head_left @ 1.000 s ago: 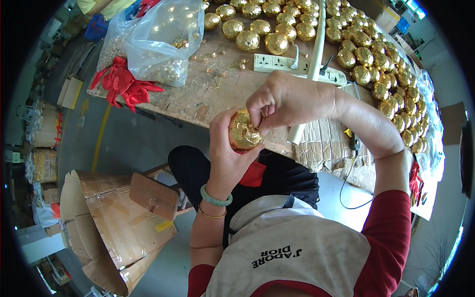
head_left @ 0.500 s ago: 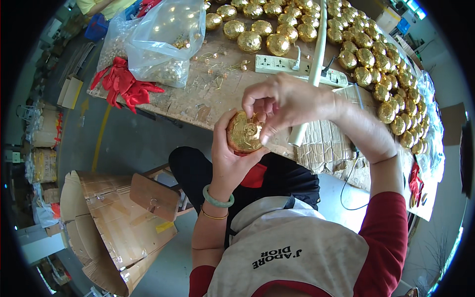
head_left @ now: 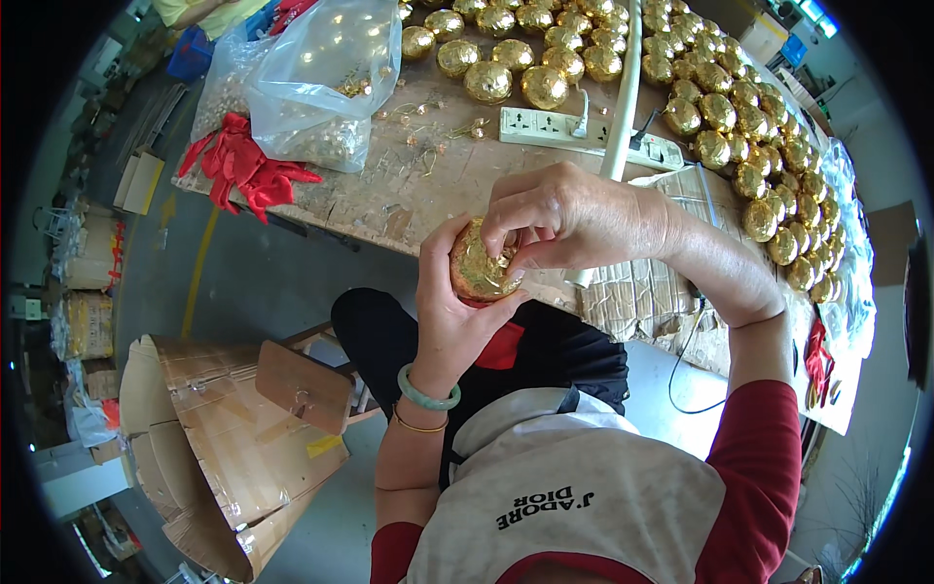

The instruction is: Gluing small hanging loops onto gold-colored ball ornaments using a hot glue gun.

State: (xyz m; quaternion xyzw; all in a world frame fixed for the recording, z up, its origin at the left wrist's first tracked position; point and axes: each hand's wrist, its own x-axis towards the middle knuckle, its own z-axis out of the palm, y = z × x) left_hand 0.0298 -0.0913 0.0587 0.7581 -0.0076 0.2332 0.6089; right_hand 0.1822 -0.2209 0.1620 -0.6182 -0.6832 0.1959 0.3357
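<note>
Landmark: the gold foil ball (head_left: 480, 265), held up in front of my chest, just on my side of the worktop (head_left: 428, 185) edge.

My left hand (head_left: 449, 311) cups the ball from below, palm up, thumb and fingers wrapped round its lower half. The ball sits in that cradle; it is roundish, no clear long axis from this view.

My right hand (head_left: 564, 216) comes in from the ball's right and above. Its fingers (head_left: 506, 243) are pinched narrow on the ball's top face, tips touching the foil. Whether they nip a loose foil edge or only press it, I cannot tell. Both hands are on the ball; the right does the fine work, the left only carries.

Below and left of the ball: an open cardboard box (head_left: 224, 438) on the floor.

Beyond the ball, on the worktop: a white power strip (head_left: 545, 127), with a white pole (head_left: 623, 92) rising past it. Farther left of the ball, a clear plastic bag (head_left: 311, 83) and red ribbon (head_left: 243, 170) beside it. Farthest back and sweeping round to the right, rows of finished gold balls (head_left: 720, 112).
</note>
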